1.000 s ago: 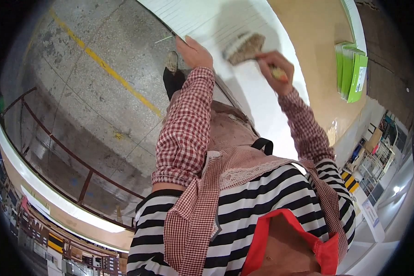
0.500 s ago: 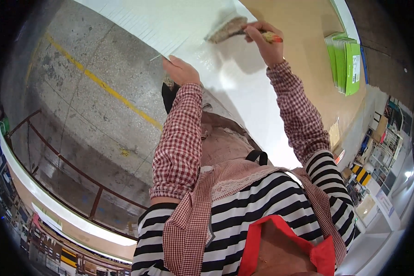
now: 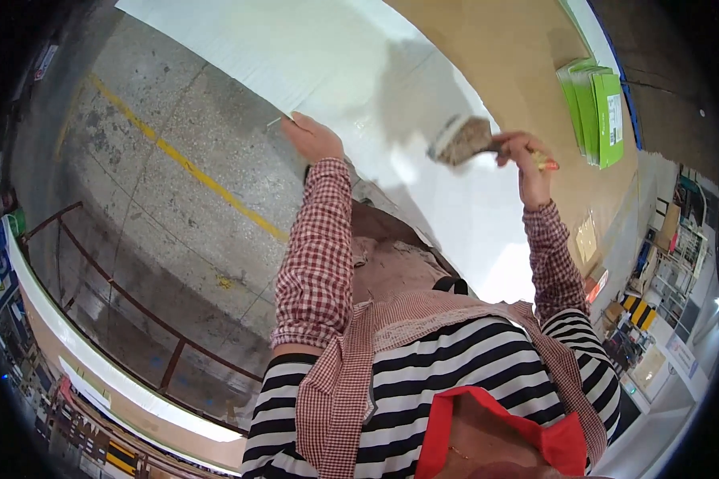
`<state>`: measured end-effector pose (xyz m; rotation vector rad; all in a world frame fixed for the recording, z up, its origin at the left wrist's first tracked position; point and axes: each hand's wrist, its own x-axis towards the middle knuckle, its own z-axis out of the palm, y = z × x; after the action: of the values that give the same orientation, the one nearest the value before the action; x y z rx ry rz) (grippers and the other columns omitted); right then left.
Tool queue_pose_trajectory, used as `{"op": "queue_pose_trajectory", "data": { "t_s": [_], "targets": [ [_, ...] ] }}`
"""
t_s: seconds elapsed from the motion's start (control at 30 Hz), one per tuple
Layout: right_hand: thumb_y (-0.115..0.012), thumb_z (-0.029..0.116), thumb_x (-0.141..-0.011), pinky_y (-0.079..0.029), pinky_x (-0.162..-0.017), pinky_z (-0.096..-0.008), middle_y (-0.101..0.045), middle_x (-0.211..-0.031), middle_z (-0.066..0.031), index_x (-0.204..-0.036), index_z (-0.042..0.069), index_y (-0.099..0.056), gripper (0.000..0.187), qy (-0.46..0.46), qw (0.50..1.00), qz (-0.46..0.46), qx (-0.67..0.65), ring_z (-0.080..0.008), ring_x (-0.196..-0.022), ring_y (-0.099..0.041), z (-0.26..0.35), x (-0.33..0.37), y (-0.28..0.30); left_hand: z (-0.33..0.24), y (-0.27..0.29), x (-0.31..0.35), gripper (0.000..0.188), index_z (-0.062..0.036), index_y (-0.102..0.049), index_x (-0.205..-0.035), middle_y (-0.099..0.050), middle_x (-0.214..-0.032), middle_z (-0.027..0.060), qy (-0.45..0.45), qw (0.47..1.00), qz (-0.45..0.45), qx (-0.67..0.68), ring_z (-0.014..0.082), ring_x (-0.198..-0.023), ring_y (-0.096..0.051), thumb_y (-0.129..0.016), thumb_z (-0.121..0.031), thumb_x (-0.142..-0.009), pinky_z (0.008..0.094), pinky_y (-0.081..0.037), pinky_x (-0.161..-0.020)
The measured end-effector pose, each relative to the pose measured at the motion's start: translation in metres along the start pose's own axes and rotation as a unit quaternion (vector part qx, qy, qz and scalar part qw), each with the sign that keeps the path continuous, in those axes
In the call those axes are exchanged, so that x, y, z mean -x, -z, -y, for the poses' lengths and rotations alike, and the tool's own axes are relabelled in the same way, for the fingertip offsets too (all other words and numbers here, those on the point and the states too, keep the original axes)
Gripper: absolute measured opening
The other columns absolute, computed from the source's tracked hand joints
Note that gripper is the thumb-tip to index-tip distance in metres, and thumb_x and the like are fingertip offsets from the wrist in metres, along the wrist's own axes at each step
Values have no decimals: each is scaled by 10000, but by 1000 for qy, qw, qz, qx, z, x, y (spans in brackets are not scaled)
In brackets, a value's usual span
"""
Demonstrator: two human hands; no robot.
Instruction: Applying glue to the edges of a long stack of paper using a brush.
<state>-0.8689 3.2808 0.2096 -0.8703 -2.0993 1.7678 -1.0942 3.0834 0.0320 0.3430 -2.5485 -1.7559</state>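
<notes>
Holding brush (image 3: 467, 142): your right hand (image 3: 527, 164), fingers closed round handle (image 3: 546, 163), right of centre
Brush axis: near level, bristles (image 3: 453, 144) left
Your left hand (image 3: 315, 137): at white sheet (image 3: 327, 64) edge, can't tell if pinching
Green folders (image 3: 609, 120): upper right
Brown surface (image 3: 519, 48): right of sheet
Floor (image 3: 232, 152): grey, left, yellow line (image 3: 190, 165)

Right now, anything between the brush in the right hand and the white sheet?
Nothing visible. The brush is over the white sheet; contact isn't clear. The left hand is at the sheet's edge, and the green packets lie right, both apart from it.
</notes>
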Motion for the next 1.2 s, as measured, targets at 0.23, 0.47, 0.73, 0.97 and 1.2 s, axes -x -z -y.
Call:
{"op": "queue_pose_trajectory", "data": {
  "t_s": [0.23,0.47,0.73,0.97,1.2],
  "targets": [
    [-493,67,-895,-507,-673,-297,-620,-1011,-160,-950,-31,-557,130,-22,992,-33,-116,-177,-722,-598,26,-81,-28,-5,14,-23,565,100,-296,-1319,-335,-1318,295,40,991,-17,129,408,-1176,-398,-296,-356,-985,440,-337,-996],
    [-588,102,-850,-503,-584,-261,-656,-820,-112,-848,-35,-619,141,57,994,11,-94,-140,-623,-601,26,-173,-111,-29,-5,-85,568,82,-281,-1327,-371,-1263,304,54,998,6,-32,424,-1103,-440,-282,-372,-984,461,-384,-931],
    [-575,106,-857,-484,-522,-242,-641,-756,-89,-824,-35,-624,153,-9,1000,-9,7,-116,-541,-574,-11,-119,-62,-17,-16,-89,539,77,-350,-1307,-449,-1206,304,41,999,-9,20,418,-1083,-471,-275,-351,-986,454,-395,-918],
    [-577,97,-856,-493,-547,-260,-641,-764,-106,-820,-39,-604,143,42,994,-35,-99,-141,-590,-590,30,-144,-92,-20,-13,-87,520,85,-365,-1286,-452,-1226,297,39,996,-9,76,399,-1087,-489,-269,-330,-989,427,-406,-915],
    [-576,74,-852,-487,-521,-242,-664,-797,-116,-798,-17,-586,106,-36,997,-48,46,-118,-567,-589,-17,-97,-58,-28,-16,-83,536,95,-368,-1273,-468,-1216,297,58,996,-5,73,402,-1101,-480,-269,-349,-990,423,-397,-927]
  ]
}}
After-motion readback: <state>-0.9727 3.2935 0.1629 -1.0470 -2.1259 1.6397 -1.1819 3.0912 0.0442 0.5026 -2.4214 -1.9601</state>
